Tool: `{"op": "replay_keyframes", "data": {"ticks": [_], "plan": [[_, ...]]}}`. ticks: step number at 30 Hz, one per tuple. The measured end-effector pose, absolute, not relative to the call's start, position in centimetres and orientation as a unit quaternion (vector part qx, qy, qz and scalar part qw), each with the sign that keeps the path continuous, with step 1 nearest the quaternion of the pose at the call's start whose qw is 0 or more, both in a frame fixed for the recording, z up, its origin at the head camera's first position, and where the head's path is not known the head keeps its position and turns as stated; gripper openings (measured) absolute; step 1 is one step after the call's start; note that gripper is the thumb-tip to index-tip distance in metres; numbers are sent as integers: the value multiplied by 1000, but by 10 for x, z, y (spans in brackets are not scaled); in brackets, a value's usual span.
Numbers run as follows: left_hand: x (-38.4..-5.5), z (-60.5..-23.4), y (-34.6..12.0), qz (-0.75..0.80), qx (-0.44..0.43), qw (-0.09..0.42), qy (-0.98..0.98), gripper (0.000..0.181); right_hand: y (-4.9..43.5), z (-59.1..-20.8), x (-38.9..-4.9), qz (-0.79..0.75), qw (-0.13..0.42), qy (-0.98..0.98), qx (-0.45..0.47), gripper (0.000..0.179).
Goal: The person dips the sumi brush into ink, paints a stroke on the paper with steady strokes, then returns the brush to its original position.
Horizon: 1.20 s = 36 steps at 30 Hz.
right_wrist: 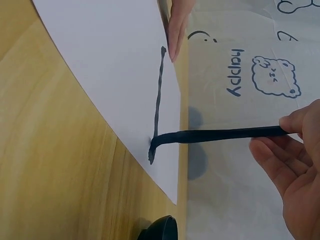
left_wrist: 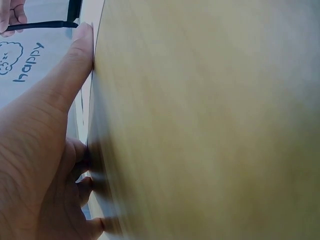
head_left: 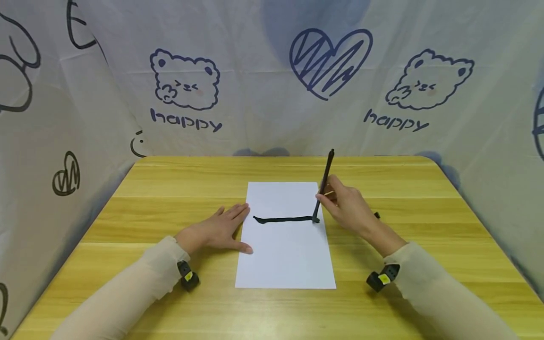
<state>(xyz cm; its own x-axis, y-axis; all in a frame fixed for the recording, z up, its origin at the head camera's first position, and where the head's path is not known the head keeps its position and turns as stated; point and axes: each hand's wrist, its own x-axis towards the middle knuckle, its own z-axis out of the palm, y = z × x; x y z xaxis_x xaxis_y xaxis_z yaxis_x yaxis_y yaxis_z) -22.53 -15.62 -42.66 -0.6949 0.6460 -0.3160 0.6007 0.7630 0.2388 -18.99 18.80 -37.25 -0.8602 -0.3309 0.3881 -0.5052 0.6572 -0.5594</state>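
Observation:
A white sheet of paper (head_left: 282, 264) lies on the wooden table, with a long black ink stroke (head_left: 284, 219) running across it. My left hand (head_left: 223, 229) rests with spread fingers on the sheet's left edge, the thumb lower down on the paper. Between the thumb and fingers of my right hand (head_left: 349, 208) is a black writing brush (head_left: 329, 164), held near upright. In the right wrist view the brush (right_wrist: 215, 135) has its tip bent against the paper at the stroke's end, near the right edge.
A dark rounded object (right_wrist: 162, 230) stands right of the paper, only partly visible; my right hand mostly hides it in the head view. White cloth (head_left: 255, 118) with drawn bears and hearts hangs behind and beside the table (head_left: 148, 212).

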Motion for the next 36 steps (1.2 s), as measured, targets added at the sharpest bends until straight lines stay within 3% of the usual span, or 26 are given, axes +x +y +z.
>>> {"op": "replay_keyframes", "data": {"ticks": [17, 28, 36], "plan": [[-223, -424, -156, 59, 339, 192, 919, 118, 183, -371, -189, 356, 128, -894, 240, 17], [-224, -423, -157, 55, 339, 195, 919, 119, 183, -366, -189, 373, 182, -872, 259, 19], [-224, -425, -157, 55, 338, 196, 919, 119, 185, -359, -188, 371, 191, -870, 262, 20]]}}
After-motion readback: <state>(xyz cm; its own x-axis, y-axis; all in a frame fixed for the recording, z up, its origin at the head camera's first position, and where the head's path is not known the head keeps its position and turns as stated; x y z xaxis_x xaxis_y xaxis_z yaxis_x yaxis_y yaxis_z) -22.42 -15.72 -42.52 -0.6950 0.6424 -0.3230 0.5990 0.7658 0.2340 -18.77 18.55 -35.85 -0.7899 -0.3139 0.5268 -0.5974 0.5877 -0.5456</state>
